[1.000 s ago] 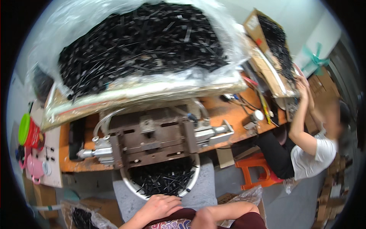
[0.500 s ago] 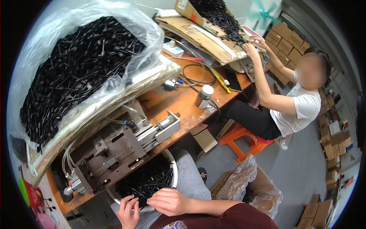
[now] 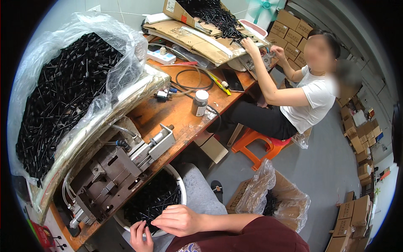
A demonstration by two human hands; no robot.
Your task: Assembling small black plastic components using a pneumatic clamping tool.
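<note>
Above a white round basket (image 3: 182, 191) of thin black plastic parts (image 3: 153, 201), my two hands are close together. My right hand (image 3: 178, 220) is closed, its fingertips pressed together and pointing at the left hand. My left hand (image 3: 140, 237) has its fingers curled in toward the thumb. Whatever lies between the fingertips is too small and dark to make out against the parts below. On the bench edge beyond the basket sits a metal fixture (image 3: 126, 164) with a pneumatic cylinder and clear air hoses.
A plastic-lined tray (image 3: 138, 90) heaped with black parts covers the left of the wooden bench (image 3: 184, 140). A grey jar (image 3: 200, 103), cables and a power strip (image 3: 161, 57) lie behind. At the right, a co-worker (image 3: 302, 94) sits on an orange stool (image 3: 262, 147). A lined carton (image 3: 289, 191) stands on the floor.
My view has turned a little, so the bench and co-worker sit further left in it. My hands stay close together over the basket. The co-worker's hands have moved slightly apart.
</note>
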